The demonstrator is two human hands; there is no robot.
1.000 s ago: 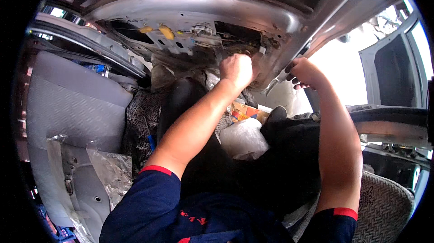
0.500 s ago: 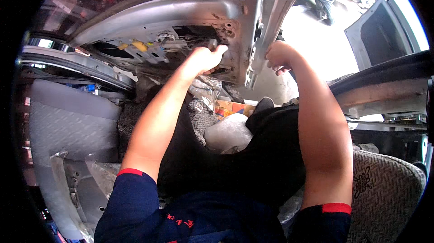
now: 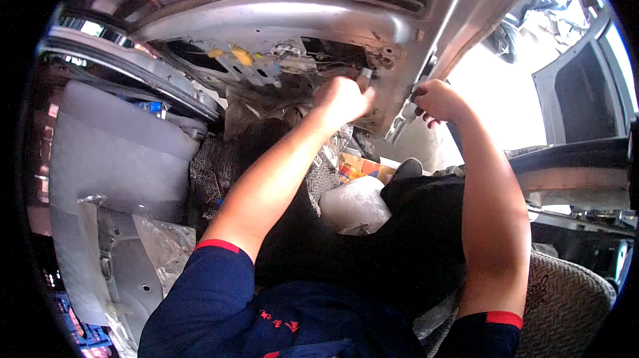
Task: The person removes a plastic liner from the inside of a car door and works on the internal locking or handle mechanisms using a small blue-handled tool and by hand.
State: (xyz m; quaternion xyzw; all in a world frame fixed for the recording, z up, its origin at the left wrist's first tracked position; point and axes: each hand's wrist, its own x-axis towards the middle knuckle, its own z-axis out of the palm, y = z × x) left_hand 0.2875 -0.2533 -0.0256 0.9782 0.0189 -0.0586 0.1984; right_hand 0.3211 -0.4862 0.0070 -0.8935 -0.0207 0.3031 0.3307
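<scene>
My left hand is closed in a fist in front of the bare inner side of a silver vehicle door. A short grey metal piece sticks up from the fist, by the thumb; its lower part is hidden and I cannot tell its kind. To the right, my right hand is curled at the door's edge, by the latch area. Its fingertips are bent inward, and what they hold, if anything, is hidden. Left of the left hand, a yellow part and white fittings show in the door's openings.
A grey seat with clear plastic sheeting and a grey panel on it stands at left. A white bag and an orange carton lie between my legs. A patterned seat cushion is at lower right.
The view has shifted, so the door and seat appear further right. My left fist has moved slightly along the door with the metal piece; my right hand stays at the door's edge.
</scene>
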